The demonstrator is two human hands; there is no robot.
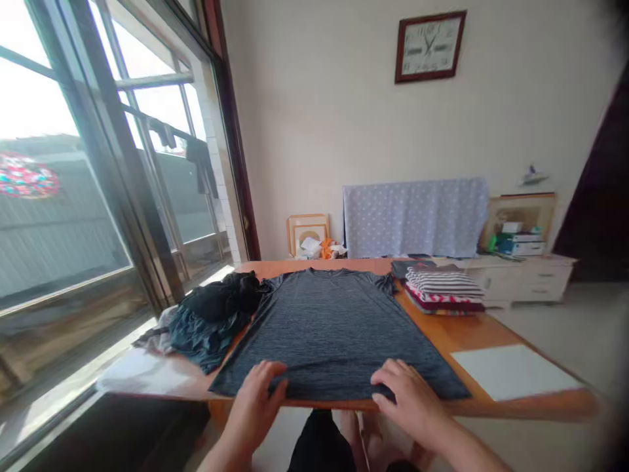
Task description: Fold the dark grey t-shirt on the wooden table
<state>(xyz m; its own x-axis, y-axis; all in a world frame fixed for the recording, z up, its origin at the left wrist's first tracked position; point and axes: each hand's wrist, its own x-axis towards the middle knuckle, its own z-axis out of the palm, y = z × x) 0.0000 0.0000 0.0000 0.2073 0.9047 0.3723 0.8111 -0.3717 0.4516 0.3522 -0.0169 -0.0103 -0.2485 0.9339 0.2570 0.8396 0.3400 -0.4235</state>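
A dark grey heathered T-shirt [339,328] lies spread flat on the wooden table, its neck at the far side and its hem along the near edge. At the left part of the hem is my left hand [259,398], thumb and fingers apart with nothing gripped between them. My right hand [407,396] is curled at the right part of the hem, with a dark bunched bit of the shirt's cloth between thumb and fingers. Both sleeves stretch out sideways at the far end.
Left of the shirt is a heap of crumpled dark clothes [216,314]. A stack of folded clothes [442,288], striped on top, sits at the right on the table [462,334]. A pale flat sheet [514,372] lies near the right corner. Large windows [63,216] stand at left.
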